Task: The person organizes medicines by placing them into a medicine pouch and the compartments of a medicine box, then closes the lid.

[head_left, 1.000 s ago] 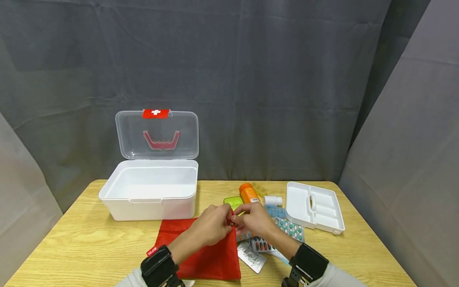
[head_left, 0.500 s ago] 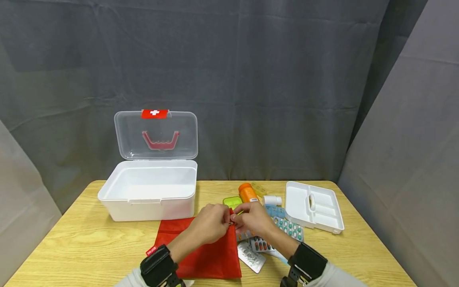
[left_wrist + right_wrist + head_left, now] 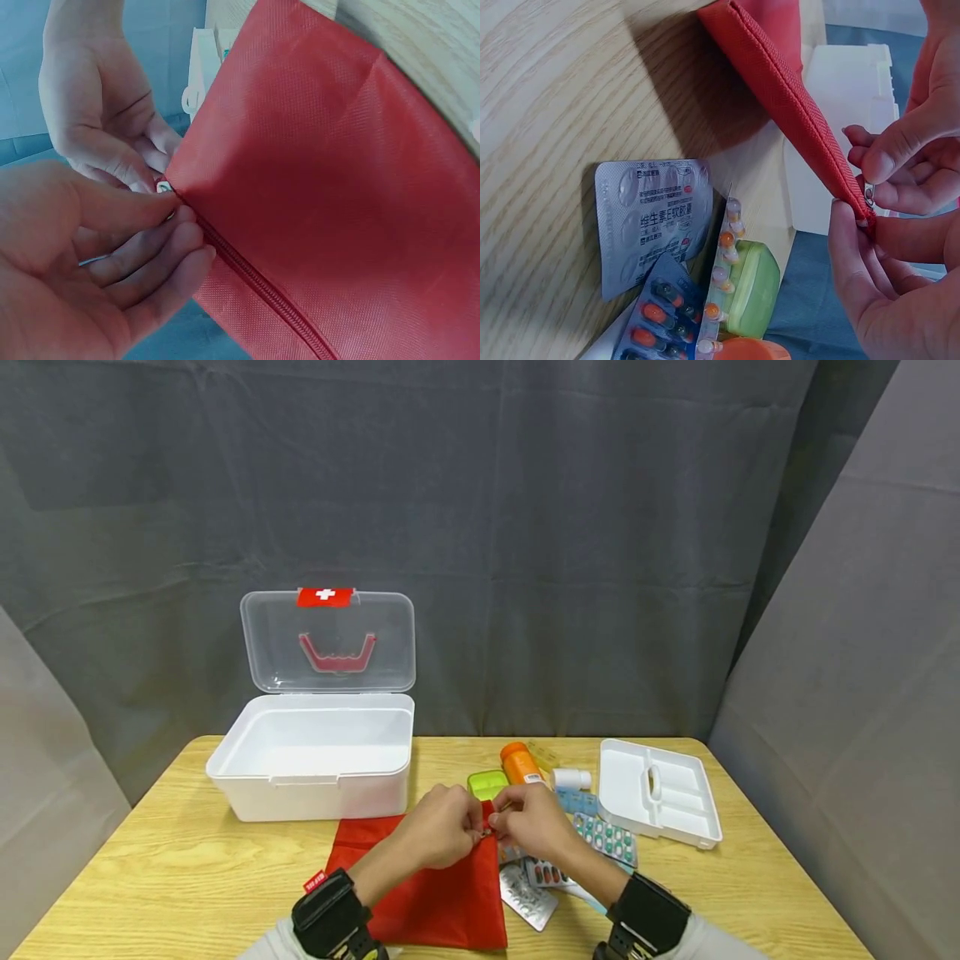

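Note:
A red zippered pouch (image 3: 442, 902) lies at the table's front, its right corner raised between both hands. My left hand (image 3: 444, 827) pinches the small metal zipper pull (image 3: 869, 193) between thumb and fingers at the end of the zipper (image 3: 262, 289). The right hand (image 3: 536, 818) pinches the pouch's corner beside that pull, as the right wrist view shows. In the left wrist view the zipper's teeth look closed along the visible stretch. The pouch's inside is hidden.
An open white box (image 3: 315, 797) with a raised clear lid (image 3: 330, 610) stands back left. A white divided tray (image 3: 686, 802) lies right. Between them are blister packs (image 3: 527, 897), an orange bottle (image 3: 519, 762), a white bottle (image 3: 570, 778) and a green case (image 3: 487, 783).
Both hands stay at the pouch's corner. A little more of the red corner shows between the fingers, and the hands sit slightly further apart. The other things have not moved.

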The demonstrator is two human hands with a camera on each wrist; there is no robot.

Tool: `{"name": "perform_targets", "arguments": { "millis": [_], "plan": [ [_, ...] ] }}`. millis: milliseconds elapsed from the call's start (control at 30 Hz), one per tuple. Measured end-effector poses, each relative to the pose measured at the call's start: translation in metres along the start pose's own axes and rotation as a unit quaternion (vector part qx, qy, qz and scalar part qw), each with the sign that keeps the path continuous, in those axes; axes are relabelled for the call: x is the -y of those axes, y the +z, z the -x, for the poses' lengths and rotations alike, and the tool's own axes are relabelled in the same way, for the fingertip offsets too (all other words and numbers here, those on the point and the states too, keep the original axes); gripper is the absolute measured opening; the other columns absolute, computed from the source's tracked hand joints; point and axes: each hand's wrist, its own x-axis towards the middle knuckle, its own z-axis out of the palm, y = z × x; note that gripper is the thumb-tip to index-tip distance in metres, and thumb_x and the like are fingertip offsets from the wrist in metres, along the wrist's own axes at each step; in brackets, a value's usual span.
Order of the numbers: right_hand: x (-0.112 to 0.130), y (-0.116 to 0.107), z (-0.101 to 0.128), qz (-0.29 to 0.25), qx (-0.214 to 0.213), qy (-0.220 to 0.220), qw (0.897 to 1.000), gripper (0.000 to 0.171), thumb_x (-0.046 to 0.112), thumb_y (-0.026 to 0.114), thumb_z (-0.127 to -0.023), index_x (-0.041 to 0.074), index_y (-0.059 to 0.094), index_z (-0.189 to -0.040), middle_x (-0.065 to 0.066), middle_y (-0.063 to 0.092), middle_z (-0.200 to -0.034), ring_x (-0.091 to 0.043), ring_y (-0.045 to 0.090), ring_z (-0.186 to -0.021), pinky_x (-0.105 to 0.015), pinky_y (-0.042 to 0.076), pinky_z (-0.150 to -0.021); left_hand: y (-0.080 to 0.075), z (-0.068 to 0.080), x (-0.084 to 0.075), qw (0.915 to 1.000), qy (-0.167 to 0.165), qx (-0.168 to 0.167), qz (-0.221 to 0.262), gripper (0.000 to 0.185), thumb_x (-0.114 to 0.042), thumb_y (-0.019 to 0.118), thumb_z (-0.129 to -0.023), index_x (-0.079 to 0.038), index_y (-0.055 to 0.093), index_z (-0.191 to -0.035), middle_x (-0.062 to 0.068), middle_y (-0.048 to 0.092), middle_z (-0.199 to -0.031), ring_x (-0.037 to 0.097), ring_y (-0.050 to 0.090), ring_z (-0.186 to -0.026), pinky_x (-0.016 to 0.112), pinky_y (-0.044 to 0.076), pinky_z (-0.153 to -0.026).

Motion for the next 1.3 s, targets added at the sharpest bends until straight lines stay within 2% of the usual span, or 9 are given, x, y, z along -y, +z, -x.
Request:
{"name": "perform_targets", "arguments": {
  "millis": [200, 333, 533, 600, 800, 933, 1133, 1300],
  "plan": [
    [-0.002, -0.004, 0.004, 0.002, 0.014, -0.005, 1.000, 0.009, -0.007, 0.062, -0.089, -0.007, 0.069, -0.094, -0.015, 0.072, -0.077, -0.026, 0.069, -0.062, -0.040, 0.061, -0.060, 0.000, 0.000, -0.001, 0.9996, -0.015, 0.021, -0.010, 0.020, 0.002, 0.070, -0.078, -0.013, 0.067, -0.065, -0.011, 0.049, -0.053, 0.007, 0.045, -0.054, 0.019, 0.038, -0.049],
    [-0.005, -0.010, 0.004, -0.007, 0.014, 0.003, 1.000, 0.011, -0.008, 0.061, -0.089, -0.008, 0.068, -0.096, -0.016, 0.071, -0.077, -0.026, 0.069, -0.061, -0.041, 0.061, -0.060, -0.002, 0.001, 0.001, 0.9995, -0.017, 0.015, -0.020, 0.025, 0.003, 0.068, -0.076, -0.015, 0.063, -0.060, -0.011, 0.047, -0.052, 0.007, 0.044, -0.053, 0.019, 0.036, -0.048],
    [-0.007, -0.020, 0.002, -0.024, 0.015, 0.009, 1.000, 0.011, -0.008, 0.061, -0.090, -0.011, 0.066, -0.098, -0.017, 0.070, -0.080, -0.029, 0.070, -0.065, -0.044, 0.062, -0.063, -0.009, 0.003, 0.007, 0.9996, 0.001, -0.006, -0.028, 0.026, 0.006, 0.066, -0.073, -0.016, 0.062, -0.059, -0.011, 0.051, -0.053, 0.008, 0.045, -0.055, 0.020, 0.037, -0.048],
    [-0.006, -0.024, 0.002, -0.025, 0.016, 0.009, 1.000, 0.011, -0.008, 0.061, -0.091, -0.012, 0.066, -0.100, -0.017, 0.069, -0.081, -0.032, 0.071, -0.068, -0.045, 0.062, -0.065, -0.011, 0.003, 0.007, 0.9996, -0.004, -0.003, -0.028, 0.026, 0.005, 0.066, -0.074, -0.016, 0.062, -0.060, -0.011, 0.052, -0.054, 0.008, 0.046, -0.054, 0.021, 0.038, -0.048],
    [-0.007, -0.035, 0.002, -0.028, 0.015, 0.009, 0.999, 0.009, -0.008, 0.061, -0.090, -0.012, 0.065, -0.097, -0.017, 0.066, -0.081, -0.029, 0.071, -0.067, -0.046, 0.062, -0.069, -0.017, 0.003, 0.008, 0.9993, -0.026, 0.008, -0.025, 0.026, 0.005, 0.064, -0.076, -0.016, 0.063, -0.061, -0.009, 0.053, -0.055, 0.010, 0.046, -0.054, 0.021, 0.038, -0.048],
    [-0.007, -0.042, 0.002, -0.009, 0.000, 0.019, 1.000, 0.011, -0.006, 0.062, -0.090, -0.010, 0.067, -0.099, -0.014, 0.066, -0.081, -0.027, 0.072, -0.067, -0.043, 0.063, -0.069, -0.023, 0.006, 0.011, 0.9993, -0.026, 0.004, -0.027, 0.024, 0.006, 0.063, -0.075, -0.015, 0.063, -0.061, -0.008, 0.053, -0.055, 0.011, 0.046, -0.054, 0.022, 0.037, -0.048],
    [-0.010, -0.054, 0.000, 0.010, -0.028, 0.042, 0.999, 0.013, -0.005, 0.063, -0.090, -0.010, 0.067, -0.101, -0.015, 0.066, -0.083, -0.027, 0.072, -0.066, -0.037, 0.062, -0.064, -0.033, 0.009, 0.017, 0.9981, -0.054, 0.009, -0.027, 0.023, 0.004, 0.066, -0.078, -0.013, 0.063, -0.063, -0.007, 0.053, -0.055, 0.012, 0.047, -0.054, 0.024, 0.038, -0.049],
    [-0.014, -0.065, 0.000, 0.007, -0.040, 0.051, 0.998, 0.014, -0.004, 0.064, -0.090, -0.010, 0.067, -0.103, -0.016, 0.066, -0.083, -0.027, 0.071, -0.065, -0.037, 0.062, -0.064, -0.041, 0.009, 0.021, 0.9966, -0.063, -0.005, -0.053, 0.025, 0.003, 0.069, -0.077, -0.016, 0.063, -0.061, -0.008, 0.055, -0.055, 0.015, 0.049, -0.057, 0.026, 0.040, -0.054]
  ]
}}
